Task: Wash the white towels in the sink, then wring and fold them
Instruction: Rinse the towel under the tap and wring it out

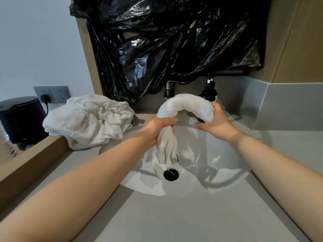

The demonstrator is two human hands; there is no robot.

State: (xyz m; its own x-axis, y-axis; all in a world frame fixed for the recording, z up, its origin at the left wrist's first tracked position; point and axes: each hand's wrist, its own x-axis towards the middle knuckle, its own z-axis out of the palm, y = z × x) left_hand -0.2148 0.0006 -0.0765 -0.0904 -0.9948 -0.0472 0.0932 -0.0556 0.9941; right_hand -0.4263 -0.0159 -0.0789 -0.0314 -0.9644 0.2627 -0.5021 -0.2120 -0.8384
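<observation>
A wet white towel [187, 103] is rolled into a thick rope and arches over the white sink basin [218, 170]. My left hand [155, 128] grips the towel's lower part, and its loose end hangs down toward the black drain [171, 174]. My right hand [216, 123] holds the other end of the roll, fingers curled round it. A heap of crumpled white towels [87, 121] lies on the counter left of the basin.
Behind the towel stand a dark faucet [169, 89] and a black pump bottle [208, 92]. Black plastic sheeting [174, 41] covers the wall above. A black bin [21, 117] and a wall socket [50, 94] are at far left. The grey counter [174, 215] surrounds the basin.
</observation>
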